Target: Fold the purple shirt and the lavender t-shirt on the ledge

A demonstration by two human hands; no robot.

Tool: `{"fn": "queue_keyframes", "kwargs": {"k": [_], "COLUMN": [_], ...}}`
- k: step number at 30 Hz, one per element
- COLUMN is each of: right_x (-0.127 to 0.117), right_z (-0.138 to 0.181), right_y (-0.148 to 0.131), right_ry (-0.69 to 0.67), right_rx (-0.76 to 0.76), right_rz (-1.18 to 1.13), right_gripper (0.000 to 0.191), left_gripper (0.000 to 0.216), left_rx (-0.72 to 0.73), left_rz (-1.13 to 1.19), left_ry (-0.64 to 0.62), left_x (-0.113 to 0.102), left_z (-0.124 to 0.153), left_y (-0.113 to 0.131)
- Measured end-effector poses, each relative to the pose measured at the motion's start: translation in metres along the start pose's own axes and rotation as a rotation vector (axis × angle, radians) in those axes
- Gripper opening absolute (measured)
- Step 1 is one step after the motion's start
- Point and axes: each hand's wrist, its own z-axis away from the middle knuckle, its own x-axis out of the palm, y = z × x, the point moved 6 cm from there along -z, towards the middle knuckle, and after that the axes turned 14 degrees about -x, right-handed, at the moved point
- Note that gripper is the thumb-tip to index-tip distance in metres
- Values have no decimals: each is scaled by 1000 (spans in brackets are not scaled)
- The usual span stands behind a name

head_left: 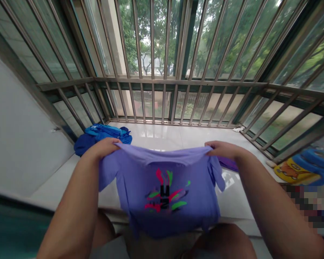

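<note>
A purple T-shirt (194, 187) with a bright red, green and black print on its front hangs stretched out before me, above the edge of the white sill. My left hand (107, 146) pinches it at one shoulder. At the opposite shoulder, my right hand (221, 149) grips the cloth between thumb and fingers. The collar sags between the two hands, and the lower hem dangles near my knees. Behind my left hand lies a heap of blue clothes (97, 135). Partly covered by my right forearm is a darker purple cloth (228, 163) on the sill.
The glossy white sill (156, 135) runs back to a window with metal bars (152, 54). On the right stands a blue and yellow container (299, 167) with a cartoon animal picture. A white wall (21, 126) closes off the left side.
</note>
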Motion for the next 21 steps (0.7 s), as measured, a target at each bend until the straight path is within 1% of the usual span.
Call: {"fn": "queue_keyframes", "kwargs": {"k": [1,3,4,5,6,7,8,10,11,13,14,15,16,18,21], "right_x": [-8,-18,-17,-11,0,17,38,89,116,167,191,212,228,252,272], "right_z": [-18,-45,-52,-57,-60,-62,-63,-63,-60,-53,-48,-41,-34,-17,8], "right_y": [2,5,4,2,-3,-8,-13,-24,-26,-27,-24,-22,-20,-20,-29], "right_ry": [70,249,346,430,491,523,522,459,421,335,271,227,210,211,219], "right_rx": [53,163,204,227,227,208,173,89,65,49,65,77,76,51,-15], "right_rz": [45,155,216,269,311,339,350,348,344,332,322,312,308,300,284], "right_gripper": [14,27,35,41,44,47,48,47,50,58,62,63,64,67,70], "left_gripper": [23,33,40,46,50,51,50,44,43,45,49,55,59,65,66], "left_rx": [-43,-98,-108,-95,-61,-8,62,202,250,293,296,288,274,251,223], "left_rz": [-78,-123,-135,-140,-150,-163,-178,-211,-227,-257,-281,-317,-346,-390,-431], "left_ry": [143,328,403,448,471,470,443,344,295,214,173,136,125,141,179], "left_x": [-7,-7,0,11,27,48,72,127,154,201,221,237,248,259,260], "left_z": [-19,-46,-52,-55,-54,-51,-46,-31,-22,-5,3,10,17,32,55], "left_y": [11,31,39,47,54,60,65,70,69,59,51,41,29,5,-30]}}
